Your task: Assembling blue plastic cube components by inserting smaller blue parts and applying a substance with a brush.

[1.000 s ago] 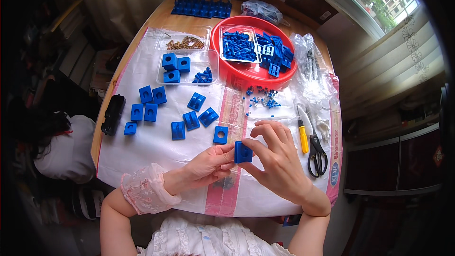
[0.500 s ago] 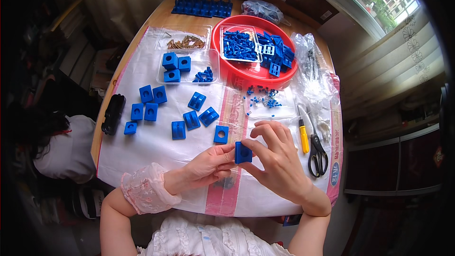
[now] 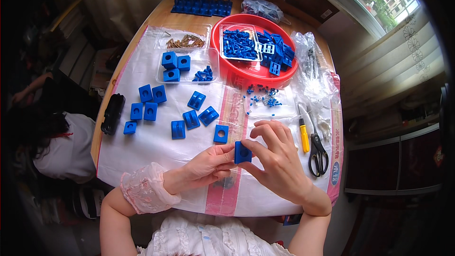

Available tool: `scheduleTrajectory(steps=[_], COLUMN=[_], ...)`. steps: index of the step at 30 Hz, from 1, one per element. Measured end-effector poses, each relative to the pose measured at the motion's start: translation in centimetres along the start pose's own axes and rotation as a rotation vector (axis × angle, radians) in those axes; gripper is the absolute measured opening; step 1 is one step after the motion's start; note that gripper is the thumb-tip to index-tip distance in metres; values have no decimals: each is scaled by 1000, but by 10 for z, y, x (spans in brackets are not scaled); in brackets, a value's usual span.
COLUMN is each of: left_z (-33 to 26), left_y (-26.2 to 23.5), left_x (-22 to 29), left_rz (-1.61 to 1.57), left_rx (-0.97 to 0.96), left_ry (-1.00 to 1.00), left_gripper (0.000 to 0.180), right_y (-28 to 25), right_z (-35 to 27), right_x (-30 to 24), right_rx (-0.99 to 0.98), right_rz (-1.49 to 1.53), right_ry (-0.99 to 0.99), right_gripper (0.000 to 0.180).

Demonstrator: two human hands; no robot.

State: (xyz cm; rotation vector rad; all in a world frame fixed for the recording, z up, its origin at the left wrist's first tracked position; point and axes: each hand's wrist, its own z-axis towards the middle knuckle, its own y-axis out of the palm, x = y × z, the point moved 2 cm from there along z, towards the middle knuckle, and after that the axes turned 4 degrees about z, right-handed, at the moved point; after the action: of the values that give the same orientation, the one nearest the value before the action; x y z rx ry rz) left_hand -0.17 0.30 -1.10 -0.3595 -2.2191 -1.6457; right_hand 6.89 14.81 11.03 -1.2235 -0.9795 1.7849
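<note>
Between my two hands, above the near part of the table, is a blue plastic block with a round hole (image 3: 243,152). The fingertips of my left hand (image 3: 207,165) pinch its left side. My right hand (image 3: 276,154) grips its right side with thumb and fingers, the other fingers raised and curved. Just beyond lies a similar blue block (image 3: 221,133) on the sheet. Further left are several blue pieces with a curved ridge (image 3: 191,120) and several blocks with holes (image 3: 150,111).
Toward the back stand a red basin (image 3: 258,73) of blue parts, a clear tray (image 3: 213,78) with blocks, and brass-coloured screws (image 3: 186,41). A yellow-handled screwdriver (image 3: 304,136) and black scissors (image 3: 318,156) lie at right, a black case (image 3: 113,114) at left. Another person (image 3: 66,147) is beyond the left edge.
My hands and the blue block stay practically where they were. At the far left, the other person's arm has come into view.
</note>
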Motion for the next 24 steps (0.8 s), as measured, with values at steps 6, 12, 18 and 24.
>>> scheduleTrajectory(steps=[6,12,18,24], left_z=[-1,-1,-1,0], left_y=[2,2,2,-2], left_x=[3,2,2,0], left_rz=[42,35,20,19], left_rx=[31,15,12,10], left_ry=[-12,6,3,4], left_gripper=[32,34,33,34], right_y=[0,0,1,1], right_z=[0,0,0,0], right_x=[0,0,0,0], right_rx=[1,7,7,-1], right_rz=[-11,-8,-6,-4], right_ry=[-6,-10,-11,-10], right_gripper=[42,42,41,42])
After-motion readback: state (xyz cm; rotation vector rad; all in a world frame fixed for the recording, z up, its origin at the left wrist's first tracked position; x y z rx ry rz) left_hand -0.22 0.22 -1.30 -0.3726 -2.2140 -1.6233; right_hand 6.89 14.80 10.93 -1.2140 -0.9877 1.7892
